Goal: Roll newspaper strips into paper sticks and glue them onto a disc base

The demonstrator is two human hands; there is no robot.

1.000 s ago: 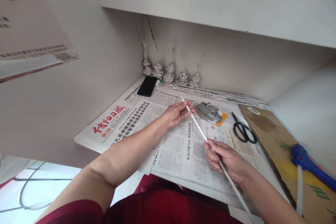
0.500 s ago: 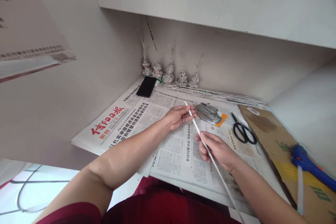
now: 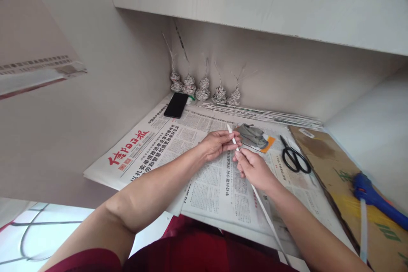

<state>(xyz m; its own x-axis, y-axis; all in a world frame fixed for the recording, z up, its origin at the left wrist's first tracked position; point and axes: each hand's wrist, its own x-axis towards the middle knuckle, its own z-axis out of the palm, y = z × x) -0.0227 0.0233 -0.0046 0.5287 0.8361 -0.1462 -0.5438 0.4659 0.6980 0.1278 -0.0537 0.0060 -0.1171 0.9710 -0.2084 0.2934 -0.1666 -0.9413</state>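
Observation:
A long, thin white paper strip or tube point(image 3: 267, 216) slants from between my hands down toward the bottom edge. Near its upper end, my left hand point(image 3: 219, 143) pinches it between thumb and fingers, and the tip sticks out above. Just below, my right hand point(image 3: 253, 166) is closed around the same strip, its fingertips close to those of the left. Both hands are over the spread newspaper point(image 3: 207, 187). Beyond the fingers lies a grey cloth-like item point(image 3: 251, 135) on an orange-edged sheet.
Black scissors point(image 3: 296, 159) lie to the right, beside flat cardboard point(image 3: 325, 157) bearing a blue glue gun point(image 3: 369, 193). Along the back are several woven paper gourd shapes point(image 3: 203, 89), a bundle of paper sticks point(image 3: 264, 114) and a black phone point(image 3: 176, 105). A white board point(image 3: 255, 4) overhangs.
My right hand has slid up along the strip toward my left hand, and its fingers have closed more tightly. My left hand has stayed nearly in place.

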